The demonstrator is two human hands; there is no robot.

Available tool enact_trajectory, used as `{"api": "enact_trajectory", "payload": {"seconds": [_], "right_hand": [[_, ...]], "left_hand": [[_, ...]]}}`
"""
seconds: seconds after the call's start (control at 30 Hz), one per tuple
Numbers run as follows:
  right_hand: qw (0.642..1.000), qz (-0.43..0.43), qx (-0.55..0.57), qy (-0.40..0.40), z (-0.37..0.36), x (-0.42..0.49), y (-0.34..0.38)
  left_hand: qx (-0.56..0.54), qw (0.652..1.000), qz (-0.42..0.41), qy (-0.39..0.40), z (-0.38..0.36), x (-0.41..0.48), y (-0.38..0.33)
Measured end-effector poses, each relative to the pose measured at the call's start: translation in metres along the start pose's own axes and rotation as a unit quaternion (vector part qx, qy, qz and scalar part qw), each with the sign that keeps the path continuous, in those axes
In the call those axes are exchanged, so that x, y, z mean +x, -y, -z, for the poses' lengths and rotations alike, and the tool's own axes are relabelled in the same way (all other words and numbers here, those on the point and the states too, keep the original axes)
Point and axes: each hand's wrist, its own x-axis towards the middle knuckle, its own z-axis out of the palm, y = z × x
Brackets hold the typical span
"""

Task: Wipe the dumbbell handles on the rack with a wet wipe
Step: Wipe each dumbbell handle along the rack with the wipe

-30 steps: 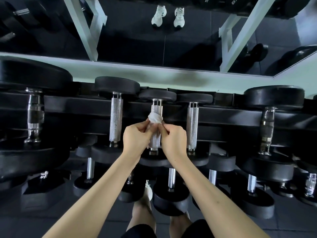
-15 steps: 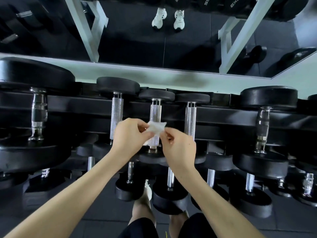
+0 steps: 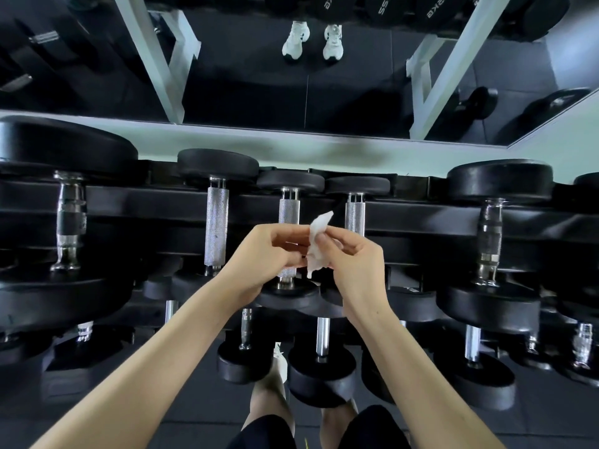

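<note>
Head view: my right hand [image 3: 353, 264] pinches the wet wipe [image 3: 316, 244] between thumb and fingers. My left hand [image 3: 262, 257], fingers curled, holds its edge. The wipe is just before the middle handle [image 3: 289, 212] on the rack [image 3: 421, 218]. I think I should fold it flat, then wrap the handle fully.

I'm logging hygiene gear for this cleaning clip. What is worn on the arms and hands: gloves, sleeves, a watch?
Nothing shows. The left hand and right hand are ungloved, with no ring or watch visible. The left forearm and right forearm are bare, with no sleeve in view.
</note>
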Motion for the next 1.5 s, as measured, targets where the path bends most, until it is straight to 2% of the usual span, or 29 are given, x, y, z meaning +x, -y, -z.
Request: {"api": "enact_trajectory", "payload": {"seconds": [0.07,0.13,0.23,0.33,0.4,0.5,0.63,0.87,1.1,1.23,1.33,1.5], "right_hand": [[1.0,0.004,-0.02,-0.012,0.001,0.006,-0.003],[0.997,0.027,-0.049,-0.049,-0.001,0.013,-0.009],[0.98,0.085,-0.152,-0.095,-0.014,0.024,-0.019],[0.976,0.109,-0.188,-0.012,-0.032,0.024,-0.028],[0.99,0.072,-0.122,0.008,-0.037,0.02,-0.03],[0.998,0.001,0.014,-0.067,-0.04,0.029,-0.03],[0.989,-0.044,0.072,-0.125,-0.054,0.045,-0.023],[0.99,-0.068,0.093,-0.083,-0.059,0.037,-0.036],[0.973,-0.085,0.168,-0.135,-0.071,0.036,-0.036],[0.966,-0.061,0.205,-0.148,-0.074,0.043,-0.024],[0.971,-0.051,0.18,-0.149,-0.078,0.051,-0.019],[0.98,-0.012,0.146,-0.136,-0.075,0.059,-0.017]], "left_hand": [[0.012,1.0,0.013,-0.022,0.004,0.003,0.001],[0.008,0.996,0.025,-0.084,0.01,0.007,0.004],[-0.005,0.988,0.036,-0.148,0.018,0.011,0.006],[-0.001,0.985,0.037,-0.17,0.023,0.012,0.008],[-0.003,0.983,0.04,-0.181,0.026,0.013,0.009],[-0.004,0.981,0.046,-0.19,0.03,0.014,0.011],[0.001,0.979,0.053,-0.199,0.034,0.015,0.012],[0.02,0.978,0.044,-0.204,0.039,0.021,0.012],[0.043,0.978,0.069,-0.194,0.039,0.03,0.014],[0.027,0.983,0.109,-0.145,0.037,0.033,0.012],[-0.009,0.987,0.14,-0.079,0.035,0.032,0.011],[-0.011,0.989,0.136,-0.061,0.033,0.032,0.014]]}}
